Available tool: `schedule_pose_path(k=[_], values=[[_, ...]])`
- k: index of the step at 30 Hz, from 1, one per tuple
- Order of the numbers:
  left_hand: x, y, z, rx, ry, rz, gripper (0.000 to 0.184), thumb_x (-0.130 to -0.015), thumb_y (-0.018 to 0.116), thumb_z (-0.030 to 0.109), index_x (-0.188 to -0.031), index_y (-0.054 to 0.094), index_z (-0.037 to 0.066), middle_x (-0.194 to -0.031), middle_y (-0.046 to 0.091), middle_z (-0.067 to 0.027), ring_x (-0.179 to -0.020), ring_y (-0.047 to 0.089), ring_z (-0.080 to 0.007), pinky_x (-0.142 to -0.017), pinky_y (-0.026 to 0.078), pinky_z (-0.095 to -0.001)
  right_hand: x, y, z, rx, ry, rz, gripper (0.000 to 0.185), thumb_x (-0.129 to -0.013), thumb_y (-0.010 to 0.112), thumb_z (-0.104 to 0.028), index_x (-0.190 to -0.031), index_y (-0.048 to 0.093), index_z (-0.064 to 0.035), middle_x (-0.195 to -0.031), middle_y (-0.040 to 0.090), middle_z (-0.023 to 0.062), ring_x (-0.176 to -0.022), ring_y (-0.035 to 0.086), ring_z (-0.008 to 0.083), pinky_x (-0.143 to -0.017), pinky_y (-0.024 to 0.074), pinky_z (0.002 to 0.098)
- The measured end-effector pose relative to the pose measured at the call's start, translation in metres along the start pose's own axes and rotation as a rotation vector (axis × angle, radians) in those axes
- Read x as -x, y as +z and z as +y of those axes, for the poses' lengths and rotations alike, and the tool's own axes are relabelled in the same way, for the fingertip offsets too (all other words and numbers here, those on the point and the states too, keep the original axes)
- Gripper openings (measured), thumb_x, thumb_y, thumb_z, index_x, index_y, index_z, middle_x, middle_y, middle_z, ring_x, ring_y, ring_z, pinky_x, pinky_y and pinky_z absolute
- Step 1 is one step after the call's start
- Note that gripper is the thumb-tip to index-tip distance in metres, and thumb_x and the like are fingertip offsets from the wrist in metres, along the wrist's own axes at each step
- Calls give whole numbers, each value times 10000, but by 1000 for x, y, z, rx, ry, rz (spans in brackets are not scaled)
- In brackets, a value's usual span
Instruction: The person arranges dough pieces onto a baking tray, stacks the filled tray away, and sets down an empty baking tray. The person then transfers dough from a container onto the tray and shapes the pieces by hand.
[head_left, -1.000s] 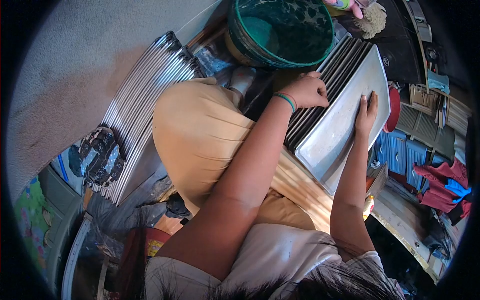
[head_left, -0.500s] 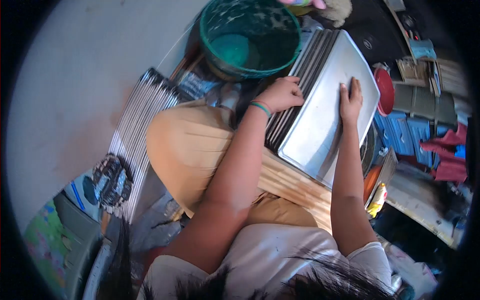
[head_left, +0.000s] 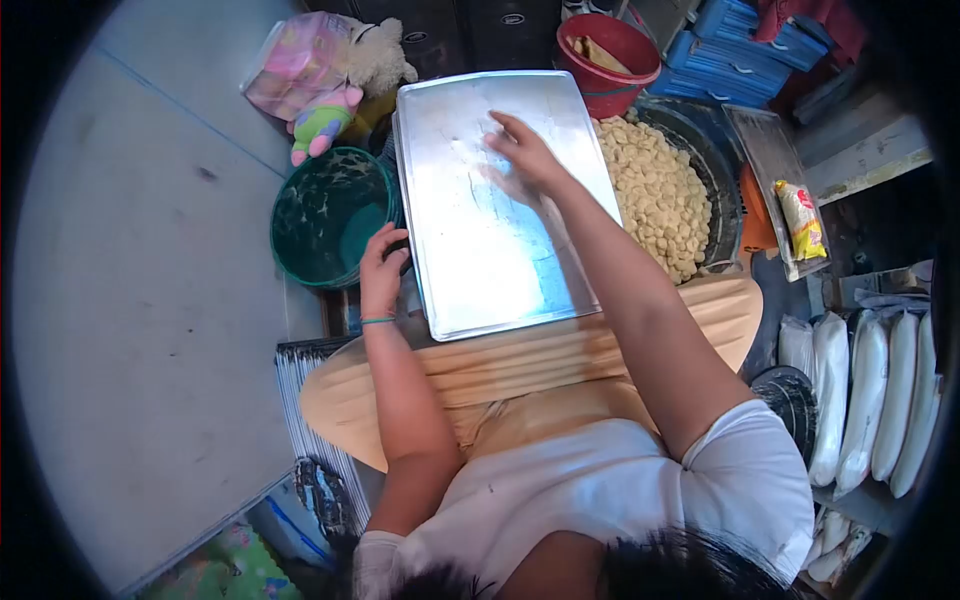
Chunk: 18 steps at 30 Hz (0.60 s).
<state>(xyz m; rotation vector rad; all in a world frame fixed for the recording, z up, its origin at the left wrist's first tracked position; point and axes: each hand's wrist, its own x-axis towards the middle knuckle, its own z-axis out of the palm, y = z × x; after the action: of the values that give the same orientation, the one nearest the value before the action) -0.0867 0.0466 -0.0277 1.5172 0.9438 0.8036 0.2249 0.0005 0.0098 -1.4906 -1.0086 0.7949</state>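
Observation:
A shiny metal baking tray (head_left: 500, 260) lies before my knees, its flat surface up, with the rim of at least one more tray showing along its left side. My right hand (head_left: 528, 158) is over the upper part of the tray, fingers apart and slightly blurred, holding nothing. Whether it touches the metal I cannot tell. Beside the tray's left edge is my left hand (head_left: 383, 262), its fingers loosely bent and apart, with nothing seen in them. A green bucket (head_left: 290, 235), smeared inside with pale residue, stands just left of that hand.
Right of the tray, a black tub (head_left: 728, 205) holds many dough-like pieces (head_left: 655, 185). A red bucket (head_left: 610, 95) stands behind it. Stacked trays (head_left: 300, 385) lean at my left, near a pale wall (head_left: 130, 300). Filled plastic bags (head_left: 865, 400) sit at right.
My view has turned, so the tray stack appears more level and the dough tub shows. My left hand has come off the stacked edges; my right hand has shifted across the top tray.

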Motion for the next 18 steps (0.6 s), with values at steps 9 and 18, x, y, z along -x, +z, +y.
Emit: schedule_pose_path(k=[9,18], values=[[15,73,76,-546,318,-33,226,-791,669,61,-1017,659,41,-1268,568,-189,-1186,543,-335,-1013,419,-400,69,-209,88,-119,210,383,472,-889,675,-256,-1283,582,-12,-1216,630,152,-1134,580,214,-988,436,350],[-39,290,110,-849,601,-560,324,-836,677,237,-1110,643,67,-1307,551,-174,-1272,472,-352,-1040,375,-453,158,-219,292,823,940,183,1016,-695,765,-556,-1524,272,-235,-1562,36,297,-1401,129,536,-1087,344,544]])
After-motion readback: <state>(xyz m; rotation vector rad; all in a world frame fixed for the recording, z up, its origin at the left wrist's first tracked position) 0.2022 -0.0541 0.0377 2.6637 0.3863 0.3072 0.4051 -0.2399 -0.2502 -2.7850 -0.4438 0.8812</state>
